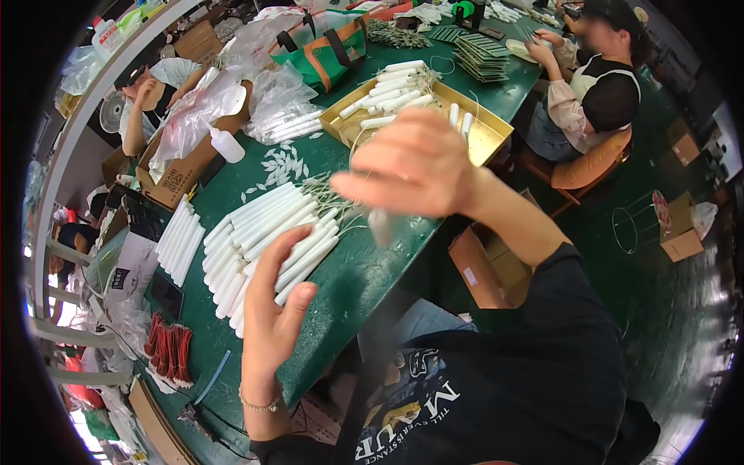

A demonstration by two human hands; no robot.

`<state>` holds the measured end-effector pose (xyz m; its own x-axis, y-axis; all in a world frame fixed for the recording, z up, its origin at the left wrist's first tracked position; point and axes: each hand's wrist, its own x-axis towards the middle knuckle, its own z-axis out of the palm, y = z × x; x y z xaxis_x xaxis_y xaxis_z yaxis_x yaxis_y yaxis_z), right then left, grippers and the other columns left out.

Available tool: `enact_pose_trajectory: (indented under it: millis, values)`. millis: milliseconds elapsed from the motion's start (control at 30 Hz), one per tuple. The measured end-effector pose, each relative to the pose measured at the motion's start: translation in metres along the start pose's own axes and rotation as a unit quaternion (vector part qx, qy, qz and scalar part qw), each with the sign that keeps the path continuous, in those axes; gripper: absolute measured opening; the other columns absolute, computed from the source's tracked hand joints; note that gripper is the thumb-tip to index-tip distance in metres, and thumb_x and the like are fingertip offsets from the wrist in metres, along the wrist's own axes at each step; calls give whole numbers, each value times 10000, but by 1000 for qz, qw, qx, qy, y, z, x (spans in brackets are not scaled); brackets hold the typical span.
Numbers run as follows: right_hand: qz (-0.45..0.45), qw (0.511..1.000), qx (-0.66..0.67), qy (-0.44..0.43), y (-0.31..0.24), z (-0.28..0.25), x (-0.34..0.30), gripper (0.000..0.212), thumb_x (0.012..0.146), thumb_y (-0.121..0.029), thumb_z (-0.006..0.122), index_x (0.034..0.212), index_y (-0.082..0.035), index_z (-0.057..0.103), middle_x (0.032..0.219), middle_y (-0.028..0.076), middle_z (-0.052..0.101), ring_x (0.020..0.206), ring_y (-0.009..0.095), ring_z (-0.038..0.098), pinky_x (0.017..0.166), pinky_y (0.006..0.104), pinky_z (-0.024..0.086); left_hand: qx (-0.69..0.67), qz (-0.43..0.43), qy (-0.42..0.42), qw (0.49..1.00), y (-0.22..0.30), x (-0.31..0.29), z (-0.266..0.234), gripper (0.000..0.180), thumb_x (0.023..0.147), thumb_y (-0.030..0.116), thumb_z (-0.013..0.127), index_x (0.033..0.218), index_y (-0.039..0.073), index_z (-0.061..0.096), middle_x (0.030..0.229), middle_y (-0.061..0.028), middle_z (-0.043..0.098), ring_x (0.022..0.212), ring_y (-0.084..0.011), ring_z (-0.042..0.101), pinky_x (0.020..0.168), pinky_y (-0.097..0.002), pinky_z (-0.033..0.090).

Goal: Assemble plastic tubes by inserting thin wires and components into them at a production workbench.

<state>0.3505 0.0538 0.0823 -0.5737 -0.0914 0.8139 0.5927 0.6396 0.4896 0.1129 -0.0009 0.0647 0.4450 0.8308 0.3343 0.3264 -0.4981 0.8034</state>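
Note:
My left hand [271,314] hovers over the near side of a pile of white candle-shaped tubes [263,221], thumb and fingers apart, nothing in it. Thin pale wires [329,194] stick out from the pile's far right end. Above those wires and the near edge of a gold tray [488,128] is my right hand [415,167], smeared by motion. A small whitish blur [379,226] shows just below it; whether the hand holds it, I cannot tell. More white tubes [391,93] with wires lie in the tray. Small white flame-shaped pieces [280,164] are scattered beyond the pile.
A row of white tubes [180,242] and red wire bundles [168,353] lie at the left. A white squeeze bottle [226,145] stands by a cardboard box [172,182]. Co-workers sit far left and at right [597,97]. An open carton [484,267] is below the table's right edge.

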Motion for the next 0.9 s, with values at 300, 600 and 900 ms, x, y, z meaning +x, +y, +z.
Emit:
enact_pose_trajectory:
  millis: [300,600,900]
  values:
    - [3,989,150,-7,-48,21,1,218,696,-173,572,911,-173,606,930,-20,521,836,124,491,714,282,423,-231,-150,-127,953,3,-9,14,272,878,167,454,1042,-39,522,779,-75,630,741,-116,564,671,-236,433]
    - [303,919,236,93,-87,13,-8,306,587,41,553,865,-77,597,921,78,510,834,232,473,710,331,398,-326,-115,105,932,-5,-22,27,298,894,223,421,1012,-36,514,977,-128,564,818,-177,569,666,-268,493]
    - [388,859,333,-13,-117,10,2,224,708,-102,595,928,-94,552,963,72,536,875,238,494,799,355,359,-436,-88,245,861,-6,-18,45,185,891,172,426,905,16,525,1158,-148,473,993,-166,490,840,-268,405]
